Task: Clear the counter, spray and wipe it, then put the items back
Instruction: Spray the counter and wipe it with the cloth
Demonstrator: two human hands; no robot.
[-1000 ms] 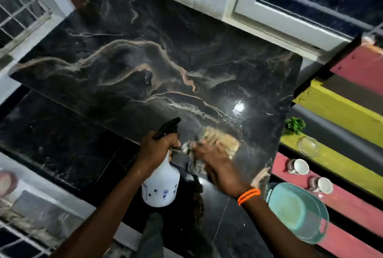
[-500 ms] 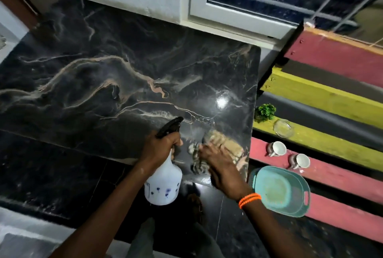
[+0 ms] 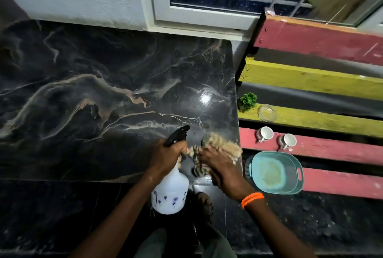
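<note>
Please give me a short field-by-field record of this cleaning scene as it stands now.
surface: black marble counter, nothing standing on it
left hand: grips white spray bottle by its black trigger head
right hand: presses tan cloth on the counter's near right corner
set aside: two cups, glass dish, green plant, teal basin, all on the painted slat bench
stage: wiping; items not yet returned

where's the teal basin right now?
Head view, lower right: the teal basin sits on the red slat, just right of the counter edge, below two white cups.
</note>
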